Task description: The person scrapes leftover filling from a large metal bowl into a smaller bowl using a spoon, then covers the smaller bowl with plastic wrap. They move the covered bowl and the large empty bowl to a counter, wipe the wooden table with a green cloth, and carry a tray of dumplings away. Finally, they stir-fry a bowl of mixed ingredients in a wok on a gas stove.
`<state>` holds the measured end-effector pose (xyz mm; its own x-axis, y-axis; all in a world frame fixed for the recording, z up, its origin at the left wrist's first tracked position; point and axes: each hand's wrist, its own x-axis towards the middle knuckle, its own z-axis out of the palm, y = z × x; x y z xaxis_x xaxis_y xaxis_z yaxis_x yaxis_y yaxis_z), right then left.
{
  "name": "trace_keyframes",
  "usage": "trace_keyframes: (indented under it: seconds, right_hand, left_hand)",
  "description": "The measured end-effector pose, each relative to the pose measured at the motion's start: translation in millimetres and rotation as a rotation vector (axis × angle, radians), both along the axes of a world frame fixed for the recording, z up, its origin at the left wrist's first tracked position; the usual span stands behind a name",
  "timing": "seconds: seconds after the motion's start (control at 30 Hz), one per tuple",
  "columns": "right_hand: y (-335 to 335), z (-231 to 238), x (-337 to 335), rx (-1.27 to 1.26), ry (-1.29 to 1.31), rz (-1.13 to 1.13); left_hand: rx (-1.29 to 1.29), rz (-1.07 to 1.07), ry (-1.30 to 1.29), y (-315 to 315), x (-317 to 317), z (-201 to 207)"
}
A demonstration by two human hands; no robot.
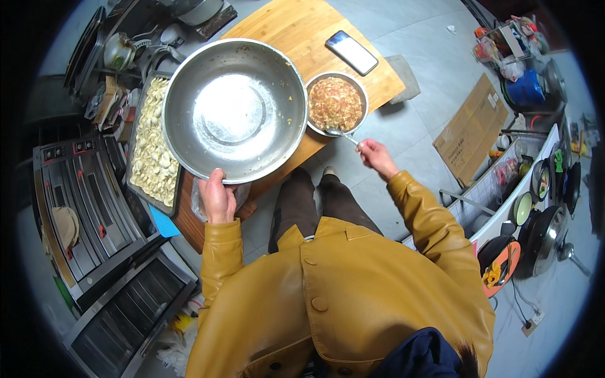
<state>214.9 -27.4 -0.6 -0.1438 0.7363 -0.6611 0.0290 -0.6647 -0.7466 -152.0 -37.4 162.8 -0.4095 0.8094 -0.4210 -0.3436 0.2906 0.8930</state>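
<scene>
My left hand (218, 196) grips the near rim of a large steel basin (230, 113), its thumb over the edge and its fingers hidden underneath. The basin is tipped toward me, with only small bits of food stuck to its inner wall. My right hand (377, 157) is closed round the handle of a metal spoon (345, 135). The spoon's head rests in reddish-brown minced filling (334, 104), which fills a smaller steel bowl (363, 108) right beside the basin. A dark tray (134, 165) of several pale dumplings (154, 145) lies to the left, partly under the basin.
A phone (351, 53) lies on the wooden table (277, 22) beyond the bowl. A grey stool (402, 79) stands past the table's right corner. Ovens (94, 214) line the left. Flattened cardboard (471, 129) and a pan-laden rack (517, 183) are at right.
</scene>
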Motion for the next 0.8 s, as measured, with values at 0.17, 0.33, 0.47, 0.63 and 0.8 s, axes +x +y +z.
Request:
trace_keyframes:
  seconds: [0.17, 0.33, 0.47, 0.63, 0.8]
  right_hand:
    - [51, 19, 48, 0.574, -0.719, 0.363]
    - [82, 67, 68, 0.635, -0.952, 0.503]
    - [84, 76, 52, 0.753, -0.88, 0.654]
    - [112, 74, 56, 0.833, -1.134, 0.784]
    - [146, 92, 72, 1.173, -1.162, 0.893]
  left_hand:
    - [-0.006, 0.011, -0.004, -2, 2, 3]
    - [0.004, 0.015, 0.007, -4, 2, 4]
    - [-0.004, 0.036, 0.002, -5, -1, 0]
    - [-0.015, 0.045, 0.023, -8, -4, -1]
    - [-0.018, 0.049, 0.02, -9, -4, 1]
